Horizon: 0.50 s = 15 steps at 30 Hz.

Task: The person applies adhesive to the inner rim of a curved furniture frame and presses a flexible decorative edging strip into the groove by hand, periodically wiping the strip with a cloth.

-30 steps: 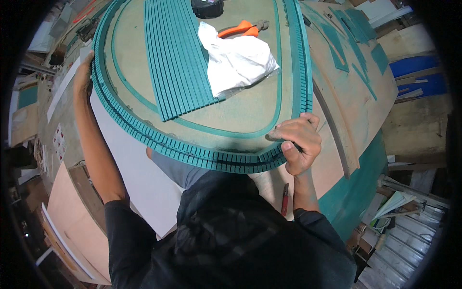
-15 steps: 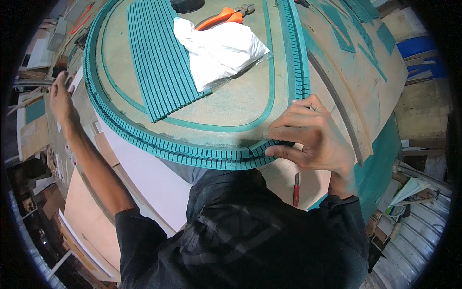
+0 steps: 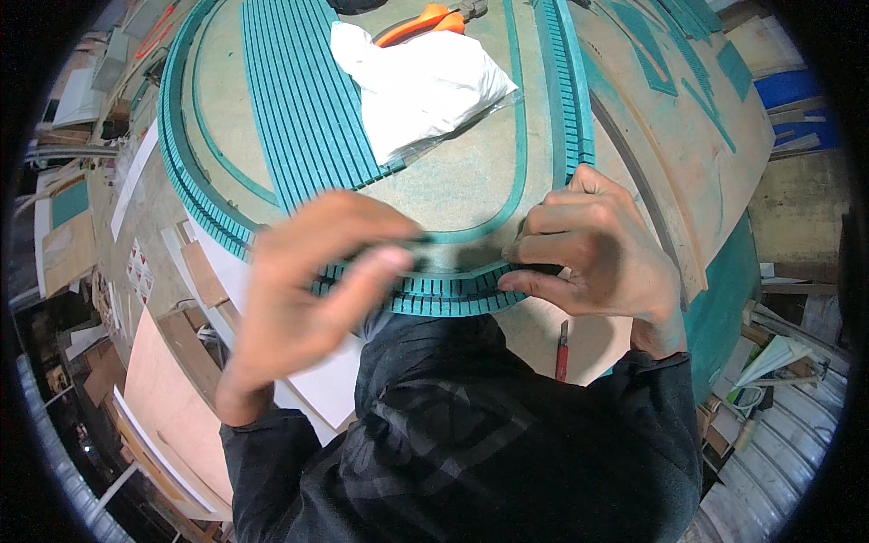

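Note:
A slotted green strip [image 3: 444,296] bends around the rim of a rounded board [image 3: 453,204]. At the near right curve, my right hand [image 3: 605,258] pinches the strip between thumb and curled fingers, which hide part of it. My left hand [image 3: 312,276], blurred by motion, hangs over the near left stretch of the rim. Its thumb and fingers are apart, with nothing visible between them. On the board lie a grooved green panel [image 3: 303,95] and a white plastic bag [image 3: 430,95], with orange-handled pliers [image 3: 425,23] behind the bag.
A red utility knife [image 3: 562,351] lies near my right forearm on the bench. Curved wooden strips [image 3: 652,190] and green offcuts [image 3: 652,63] lie to the right. A white sheet [image 3: 312,376] extends under the left side. Scrap boards [image 3: 68,226] clutter the left floor.
My left hand has swung in from the far left to over the near rim. My right hand keeps its pinch on the strip. The view has shifted slightly.

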{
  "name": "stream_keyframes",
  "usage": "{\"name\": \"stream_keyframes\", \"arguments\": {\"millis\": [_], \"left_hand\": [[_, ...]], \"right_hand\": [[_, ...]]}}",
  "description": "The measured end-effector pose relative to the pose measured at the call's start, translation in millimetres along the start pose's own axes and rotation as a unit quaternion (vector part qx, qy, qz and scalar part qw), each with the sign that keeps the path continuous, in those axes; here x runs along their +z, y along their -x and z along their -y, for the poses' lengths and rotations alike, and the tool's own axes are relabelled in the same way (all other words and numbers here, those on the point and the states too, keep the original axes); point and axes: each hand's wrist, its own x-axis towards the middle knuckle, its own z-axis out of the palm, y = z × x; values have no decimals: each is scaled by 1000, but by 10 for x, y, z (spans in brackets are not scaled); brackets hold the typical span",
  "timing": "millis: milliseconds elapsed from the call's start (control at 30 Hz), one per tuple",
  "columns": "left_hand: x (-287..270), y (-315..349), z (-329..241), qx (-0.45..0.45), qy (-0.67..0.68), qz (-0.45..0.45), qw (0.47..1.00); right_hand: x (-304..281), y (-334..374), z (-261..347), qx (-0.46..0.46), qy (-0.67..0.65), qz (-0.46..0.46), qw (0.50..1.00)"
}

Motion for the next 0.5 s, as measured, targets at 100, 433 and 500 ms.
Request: {"name": "stream_keyframes", "arguments": {"millis": [100, 433, 500], "left_hand": [[328, -47, -57, 10, 7, 93, 996], [557, -299, 48, -17, 42, 170, 984], [551, -332, 61, -38, 51, 188, 980]], "right_hand": [[-61, -64, 43, -11, -16, 11, 1000], [-34, 7, -157, -49, -39, 62, 996], [-20, 13, -233, -75, -96, 53, 991]]}}
